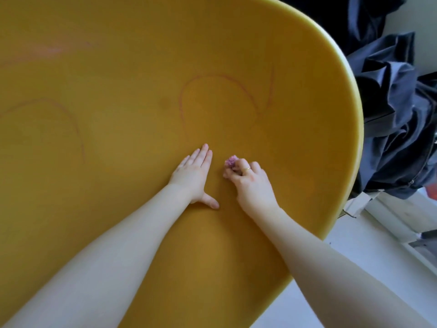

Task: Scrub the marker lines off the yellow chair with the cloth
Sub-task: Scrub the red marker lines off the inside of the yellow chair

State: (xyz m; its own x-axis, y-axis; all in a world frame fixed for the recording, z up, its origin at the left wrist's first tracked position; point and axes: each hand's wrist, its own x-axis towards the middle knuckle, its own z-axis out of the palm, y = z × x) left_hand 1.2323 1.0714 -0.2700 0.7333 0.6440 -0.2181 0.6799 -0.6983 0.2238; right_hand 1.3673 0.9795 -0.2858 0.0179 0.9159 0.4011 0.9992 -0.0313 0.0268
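You're mid-scrub by the look of it; your right hand [246, 178] has its fingers curled tight round a little wad of pinkish cloth [231, 162], knuckles up, and the wad pokes out past your fingertips [227, 174] on the far side, pressed onto the yellow chair [142, 55] seat; there's a ring [246, 169] on that hand too. Your left hand [195, 174] is just beside it, flat on the plastic with fingers straight and together and the thumb stuck out toward you, so I'd guess it's bracing the seat; it holds nothing.

The marker lines [212, 78] aren't under the cloth right now as far as I can tell; the nearest one is a faint reddish loop farther up the seat, its left leg running down toward a spot just beyond your left fingertips; another curve [71, 119] sits well off to the left, and there's a pale pinkish smear [52, 49] near the top left.

So the next move, I reckon, is sliding the cloth forward and a bit left onto that loop, keeping the pressure on; a wad that small only covers a narrow strip, so follow the line along its length. Dark clothes [390, 114] are heaped past the chair's right rim, clear of you.
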